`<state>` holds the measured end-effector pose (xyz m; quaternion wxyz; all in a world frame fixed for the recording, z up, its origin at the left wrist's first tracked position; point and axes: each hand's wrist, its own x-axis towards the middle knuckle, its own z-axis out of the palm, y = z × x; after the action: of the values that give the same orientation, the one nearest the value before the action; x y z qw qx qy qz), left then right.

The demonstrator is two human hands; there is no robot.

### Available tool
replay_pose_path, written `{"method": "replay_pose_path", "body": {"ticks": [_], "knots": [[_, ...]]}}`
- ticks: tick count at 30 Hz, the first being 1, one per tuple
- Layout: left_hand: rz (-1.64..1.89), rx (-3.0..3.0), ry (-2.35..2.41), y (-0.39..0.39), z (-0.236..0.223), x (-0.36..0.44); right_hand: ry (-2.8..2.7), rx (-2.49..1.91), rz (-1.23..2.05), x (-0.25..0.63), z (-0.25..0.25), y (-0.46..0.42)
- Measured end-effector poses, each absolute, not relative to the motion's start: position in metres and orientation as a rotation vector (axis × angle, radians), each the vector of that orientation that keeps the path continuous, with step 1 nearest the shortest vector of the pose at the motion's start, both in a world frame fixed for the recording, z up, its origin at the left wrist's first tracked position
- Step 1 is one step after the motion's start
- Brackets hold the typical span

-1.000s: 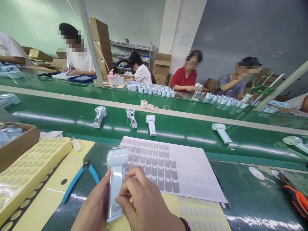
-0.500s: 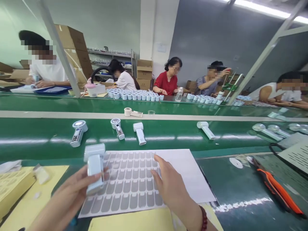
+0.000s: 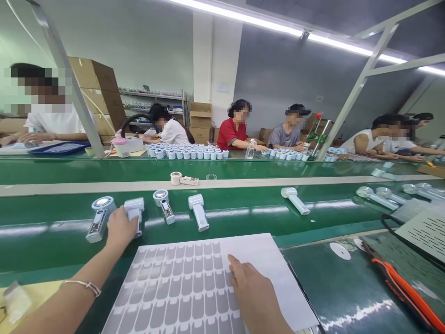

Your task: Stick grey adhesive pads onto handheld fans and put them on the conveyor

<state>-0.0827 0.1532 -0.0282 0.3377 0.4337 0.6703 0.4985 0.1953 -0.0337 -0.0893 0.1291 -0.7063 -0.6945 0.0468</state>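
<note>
My left hand (image 3: 120, 226) reaches out over the green belt, fingers wrapped round the handle of a light-blue handheld fan (image 3: 135, 204). That fan rests on or just above the belt; I cannot tell which. Close on its left lies another handheld fan (image 3: 103, 202), round grille up. My right hand (image 3: 255, 287) is over the right part of a white sheet of grey stickers (image 3: 181, 278), fingers stretched forward and nothing seen in them. Its thumb is hardly visible.
More fans lie along the belt: one with its grille up (image 3: 162, 197), one turned over (image 3: 198, 212), and one further right (image 3: 295, 200). Orange-handled pliers (image 3: 399, 278) lie at the right. Co-workers sit across the line behind rows of small blue-white parts (image 3: 187, 152).
My left hand has carried the fan from above the sticker sheet forward and left to the belt. My right hand has shifted slightly right and lower in view. The view has tilted up.
</note>
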Motion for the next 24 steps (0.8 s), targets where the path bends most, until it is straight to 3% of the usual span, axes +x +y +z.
{"method": "replay_pose_path", "body": {"ticks": [4, 9, 15, 24], "knots": [[1.081, 1.363, 1.848, 0.162, -0.029, -0.052, -2.051, -1.984, -0.008, 0.2, -0.103, -0.033], [0.797, 1.237, 1.869, 0.176, -0.037, -0.019, -2.049, -1.974, -0.142, 0.197, -0.106, -0.032], [0.958, 0.908, 1.616, 0.167, -0.034, -0.014, -1.981, -1.976, -0.241, 0.201, -0.116, -0.035], [1.115, 0.664, 0.917, 0.021, -0.012, -0.039, -1.755, -1.751, 0.285, 0.204, -0.108, -0.035]]}}
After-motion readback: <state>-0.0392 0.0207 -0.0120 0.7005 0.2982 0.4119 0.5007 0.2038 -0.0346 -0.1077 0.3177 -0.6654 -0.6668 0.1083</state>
